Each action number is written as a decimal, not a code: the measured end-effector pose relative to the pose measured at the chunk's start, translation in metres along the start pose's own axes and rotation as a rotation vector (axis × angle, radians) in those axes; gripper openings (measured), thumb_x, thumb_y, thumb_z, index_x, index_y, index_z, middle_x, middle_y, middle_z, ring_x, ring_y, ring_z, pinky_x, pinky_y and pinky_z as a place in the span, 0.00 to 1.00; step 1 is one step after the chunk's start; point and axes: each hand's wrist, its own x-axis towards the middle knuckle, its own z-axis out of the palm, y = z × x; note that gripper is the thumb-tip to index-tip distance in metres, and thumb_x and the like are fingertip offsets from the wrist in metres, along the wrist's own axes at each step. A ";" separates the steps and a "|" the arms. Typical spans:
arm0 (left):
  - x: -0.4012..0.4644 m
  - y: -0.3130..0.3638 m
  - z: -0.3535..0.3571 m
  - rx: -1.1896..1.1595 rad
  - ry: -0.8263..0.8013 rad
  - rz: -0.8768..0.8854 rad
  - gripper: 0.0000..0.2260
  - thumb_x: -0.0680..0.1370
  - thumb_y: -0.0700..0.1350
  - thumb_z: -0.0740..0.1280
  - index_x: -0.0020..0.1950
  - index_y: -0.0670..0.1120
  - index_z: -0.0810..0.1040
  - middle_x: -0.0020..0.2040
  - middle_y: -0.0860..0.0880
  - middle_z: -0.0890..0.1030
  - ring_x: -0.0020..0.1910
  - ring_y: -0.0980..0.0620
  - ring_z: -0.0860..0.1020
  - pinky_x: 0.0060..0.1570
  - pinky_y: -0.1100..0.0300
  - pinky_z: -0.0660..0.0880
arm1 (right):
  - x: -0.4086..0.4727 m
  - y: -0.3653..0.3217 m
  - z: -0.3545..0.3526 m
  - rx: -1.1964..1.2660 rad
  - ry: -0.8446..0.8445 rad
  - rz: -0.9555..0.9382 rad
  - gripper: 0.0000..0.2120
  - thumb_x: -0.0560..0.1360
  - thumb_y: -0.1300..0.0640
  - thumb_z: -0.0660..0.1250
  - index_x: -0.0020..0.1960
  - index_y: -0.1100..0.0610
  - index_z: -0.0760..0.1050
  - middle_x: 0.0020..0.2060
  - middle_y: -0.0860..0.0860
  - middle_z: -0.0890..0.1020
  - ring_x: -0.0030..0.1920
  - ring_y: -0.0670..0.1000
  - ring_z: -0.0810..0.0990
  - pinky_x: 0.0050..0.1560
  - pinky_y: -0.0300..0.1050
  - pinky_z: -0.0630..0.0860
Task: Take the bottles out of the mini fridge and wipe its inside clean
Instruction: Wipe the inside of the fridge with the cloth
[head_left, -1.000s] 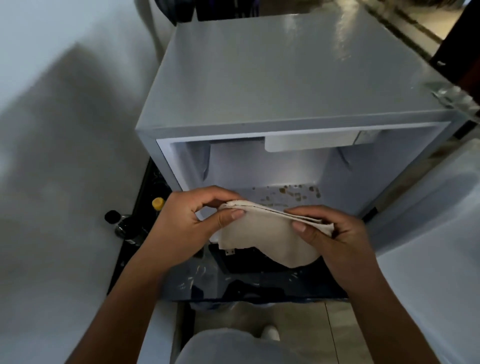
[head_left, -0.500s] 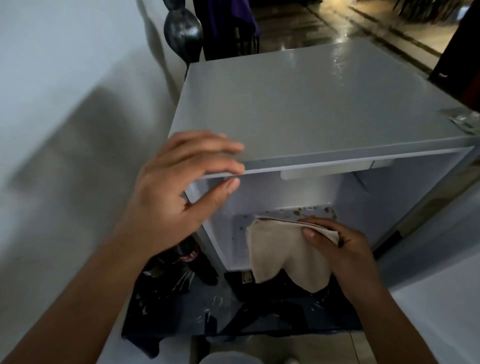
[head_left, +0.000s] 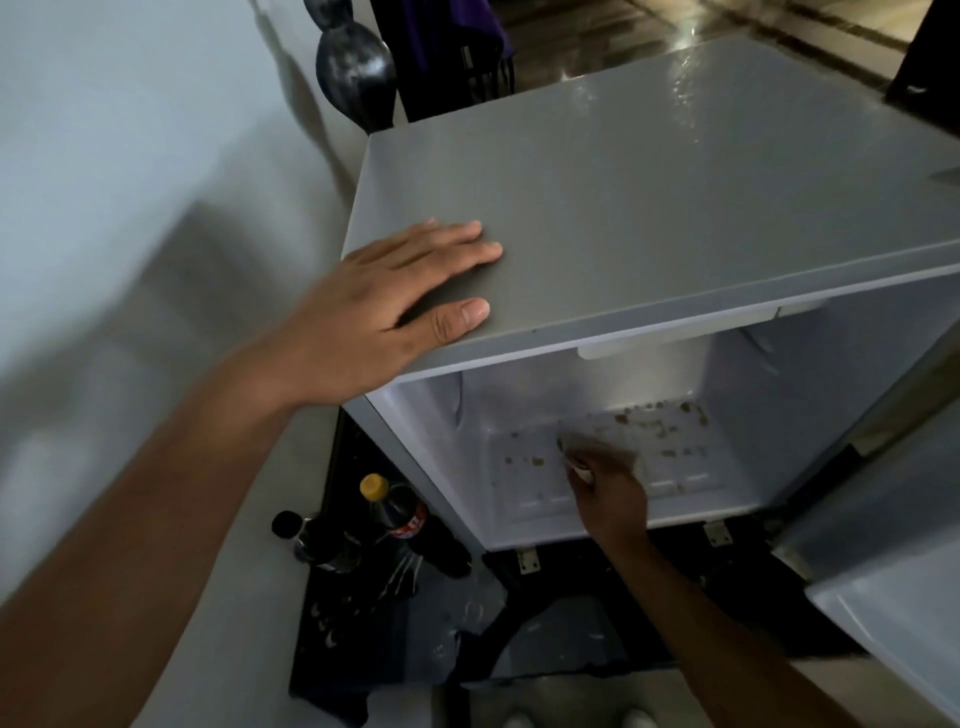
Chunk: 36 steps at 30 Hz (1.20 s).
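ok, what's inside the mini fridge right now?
No bottles. Brown specks dot the mini fridge floor; the right hand presses a cloth there, hiding the patch beneath.

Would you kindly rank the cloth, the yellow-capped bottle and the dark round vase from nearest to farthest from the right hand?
1. Cloth: under the right hand, on the fridge floor.
2. Yellow-capped bottle: outside, to its left.
3. Dark round vase: far behind the fridge.

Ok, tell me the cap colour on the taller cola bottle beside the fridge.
Yellow cap, clearest in the head view.
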 end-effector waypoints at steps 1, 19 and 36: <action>0.000 0.000 0.000 0.001 -0.002 -0.002 0.27 0.80 0.67 0.51 0.79 0.62 0.61 0.81 0.60 0.60 0.81 0.58 0.53 0.78 0.45 0.56 | -0.005 0.000 0.011 -0.068 -0.026 -0.008 0.11 0.77 0.47 0.69 0.58 0.46 0.83 0.57 0.50 0.85 0.57 0.56 0.83 0.54 0.51 0.80; 0.015 0.006 -0.013 -0.064 -0.049 0.081 0.26 0.80 0.64 0.56 0.78 0.62 0.63 0.82 0.60 0.56 0.81 0.61 0.49 0.79 0.51 0.52 | -0.022 0.088 0.009 -0.527 -0.019 -0.102 0.25 0.78 0.46 0.56 0.72 0.53 0.74 0.73 0.62 0.71 0.75 0.68 0.63 0.77 0.68 0.53; 0.028 0.012 -0.001 -0.034 -0.101 0.088 0.26 0.80 0.65 0.54 0.78 0.63 0.61 0.81 0.61 0.57 0.81 0.61 0.50 0.80 0.50 0.52 | 0.034 0.079 0.015 -0.563 -0.065 0.043 0.30 0.77 0.38 0.49 0.78 0.42 0.60 0.78 0.60 0.63 0.78 0.70 0.55 0.75 0.73 0.46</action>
